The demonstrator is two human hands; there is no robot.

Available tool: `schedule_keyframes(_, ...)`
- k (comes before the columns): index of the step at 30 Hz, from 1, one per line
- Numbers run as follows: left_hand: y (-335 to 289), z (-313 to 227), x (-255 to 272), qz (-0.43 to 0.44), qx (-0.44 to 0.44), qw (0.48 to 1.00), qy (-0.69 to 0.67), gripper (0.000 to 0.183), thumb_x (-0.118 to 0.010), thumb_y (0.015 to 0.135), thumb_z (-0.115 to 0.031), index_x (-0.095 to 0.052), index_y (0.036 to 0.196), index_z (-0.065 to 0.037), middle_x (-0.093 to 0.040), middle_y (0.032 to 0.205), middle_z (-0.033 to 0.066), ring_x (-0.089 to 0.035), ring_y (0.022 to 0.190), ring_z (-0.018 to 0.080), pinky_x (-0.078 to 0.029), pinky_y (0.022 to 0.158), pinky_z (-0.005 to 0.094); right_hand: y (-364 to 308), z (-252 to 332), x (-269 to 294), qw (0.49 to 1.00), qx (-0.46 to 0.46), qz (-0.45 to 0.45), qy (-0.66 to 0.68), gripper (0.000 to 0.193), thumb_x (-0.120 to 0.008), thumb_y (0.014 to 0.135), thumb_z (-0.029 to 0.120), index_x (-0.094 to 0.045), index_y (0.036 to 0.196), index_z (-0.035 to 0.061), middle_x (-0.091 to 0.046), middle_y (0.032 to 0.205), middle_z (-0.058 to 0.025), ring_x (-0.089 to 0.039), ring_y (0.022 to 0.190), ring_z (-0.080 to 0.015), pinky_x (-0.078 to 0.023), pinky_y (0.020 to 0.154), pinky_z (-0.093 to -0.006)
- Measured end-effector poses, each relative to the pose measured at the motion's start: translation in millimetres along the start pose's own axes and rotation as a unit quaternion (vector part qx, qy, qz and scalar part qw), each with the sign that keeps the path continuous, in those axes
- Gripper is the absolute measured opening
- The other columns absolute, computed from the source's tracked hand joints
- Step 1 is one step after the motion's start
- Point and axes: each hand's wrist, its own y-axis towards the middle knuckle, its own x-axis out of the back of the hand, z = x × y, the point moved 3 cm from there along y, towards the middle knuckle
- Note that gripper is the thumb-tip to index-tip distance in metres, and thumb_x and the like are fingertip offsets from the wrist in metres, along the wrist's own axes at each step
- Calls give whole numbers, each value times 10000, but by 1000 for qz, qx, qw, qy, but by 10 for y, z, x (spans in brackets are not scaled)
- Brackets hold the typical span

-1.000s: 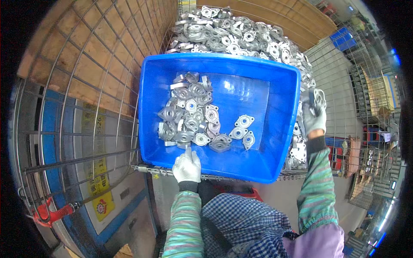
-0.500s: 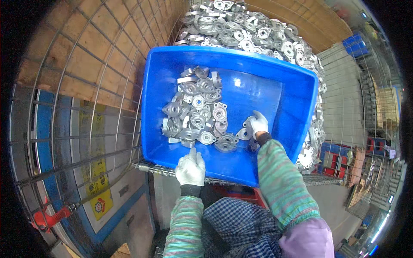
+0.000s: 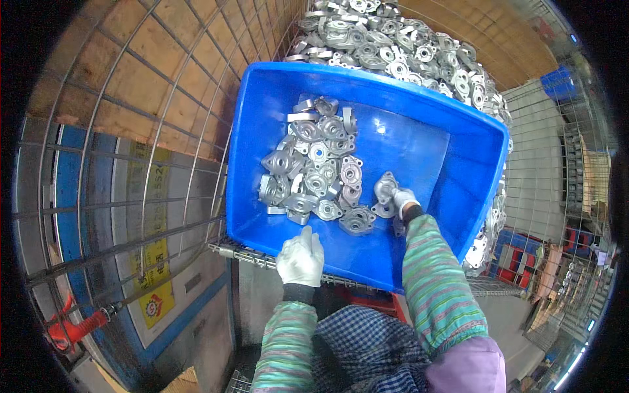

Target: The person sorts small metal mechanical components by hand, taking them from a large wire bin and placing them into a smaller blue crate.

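A blue plastic bin [image 3: 400, 128] lies tilted toward me, with a loose group of grey metal flange castings [image 3: 320, 171] in its left half. My gloved right hand [image 3: 404, 199] is inside, right of the group. Its fingers are closed on the edge of a two-eared casting [image 3: 386, 188], which stands partly in front of others; the fingertips are partly hidden. At the bin's near rim is my gloved left hand [image 3: 301, 259], fingers stretched out toward the nearest castings, holding nothing. I cannot tell whether it touches the rim.
Behind the bin rises a large heap of similar castings [image 3: 419, 49] inside a wire cage. The cage's mesh wall [image 3: 157, 124] stands close on my left, backed by brown board. A metal cage edge [image 3: 246, 257] runs beneath the bin's near side. A red-handled tool [image 3: 77, 329] hangs lower left.
The view has shifted, so the bin sits farther right in it. My right hand now has a casting raised on its edge. My left hand stays at the near rim.
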Motion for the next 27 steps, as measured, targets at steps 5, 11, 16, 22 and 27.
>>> schedule_keyframes(5,-9,8,-33,-20,-7,1000,-4,178,-536,825,-238,-612,868,-82,-623,693,116,-598,668,299,-473,612,432,-956,447,-340,957,-31,172,232,321,-704,764,291,-629,965,53,-615,761,-19,-503,533,-118,-385,481,-258)
schedule_keyframes(11,-14,-4,-16,-17,-3,1000,-6,188,-538,824,-238,-616,889,-80,-627,705,111,-598,678,297,-476,618,429,-1257,653,-425,946,-35,191,261,286,-684,788,291,-626,949,62,-595,716,3,-477,531,-102,-358,481,-236)
schedule_keyframes(16,-22,-19,8,-20,1,1000,-3,182,-552,816,-234,-621,882,-79,-626,700,101,-597,672,289,-478,617,424,-1175,689,-532,940,-10,179,291,288,-678,776,223,-618,989,38,-626,833,-47,-569,662,-157,-438,560,-264)
schedule_keyframes(22,-29,14,-38,-55,-24,998,-18,158,-591,787,-200,-626,890,-85,-623,679,84,-598,653,274,-479,591,412,-91,405,-776,900,-53,143,409,351,-634,739,60,-557,1076,-2,-623,1008,-116,-619,854,-250,-514,779,-343)
schedule_keyframes(27,-25,25,-31,-69,-17,997,-19,150,-607,776,-186,-636,883,-85,-626,667,77,-601,629,263,-485,575,396,32,518,-984,981,-27,-17,191,451,-679,686,128,-556,1087,-38,-627,963,-129,-628,778,-233,-511,703,-321)
